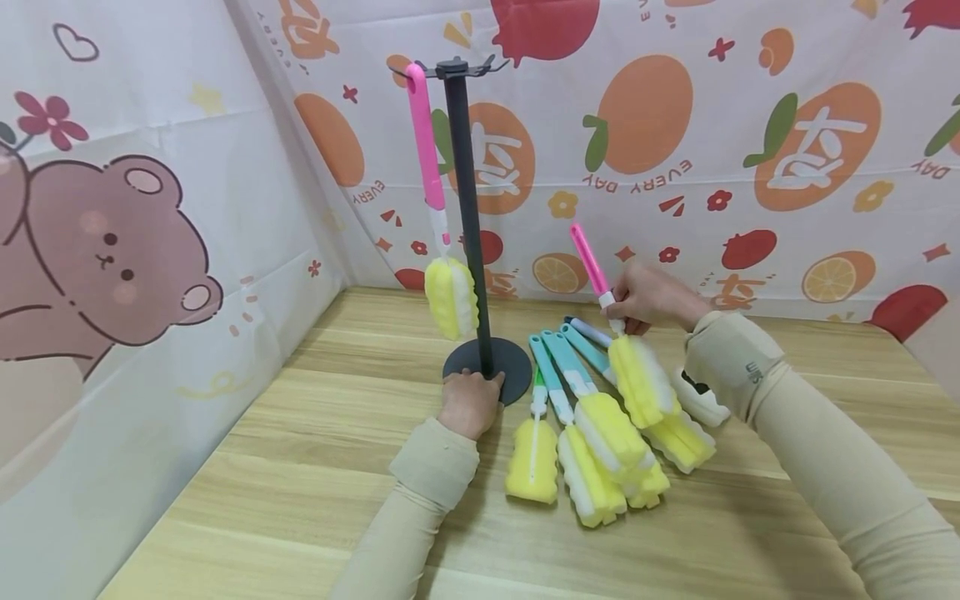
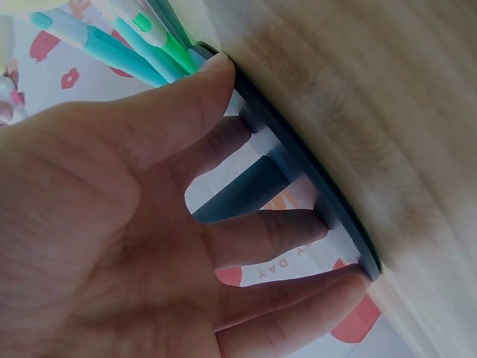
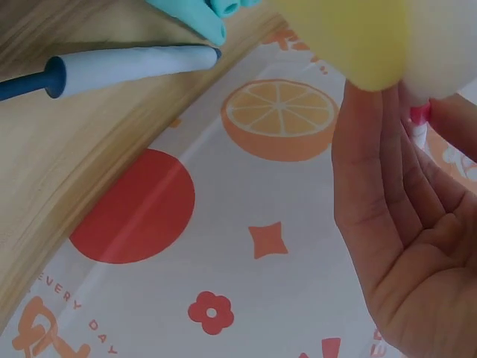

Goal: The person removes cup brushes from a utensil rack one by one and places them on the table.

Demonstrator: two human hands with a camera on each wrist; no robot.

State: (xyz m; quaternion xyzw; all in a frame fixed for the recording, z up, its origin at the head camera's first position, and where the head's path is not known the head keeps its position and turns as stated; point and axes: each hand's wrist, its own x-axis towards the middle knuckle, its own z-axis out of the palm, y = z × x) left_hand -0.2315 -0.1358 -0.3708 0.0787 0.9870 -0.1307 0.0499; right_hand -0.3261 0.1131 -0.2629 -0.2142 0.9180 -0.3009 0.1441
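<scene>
My right hand point(image 1: 651, 293) pinches a pink-handled sponge brush point(image 1: 637, 383) at the white neck under its handle. That brush is tilted, handle up, with its yellow and white sponge low over other brushes. In the right wrist view the sponge partly hides my fingertips. My left hand point(image 1: 471, 404) rests on the round base point(image 1: 516, 377) of a black rack point(image 1: 467, 183); the left wrist view shows spread fingertips pressing on it, thumb at the rim. Another pink sponge brush point(image 1: 452, 298) hangs from a left hook of the rack.
Several sponge brushes with teal handles point(image 1: 567, 362) lie overlapping right of the rack, beside a green-handled one point(image 1: 534, 462). A brush with a pale handle and dark end point(image 3: 141, 68) lies behind them. A white-headed brush point(image 1: 701, 398) lies farther right. Printed cloth point(image 1: 637, 208) stands behind the table.
</scene>
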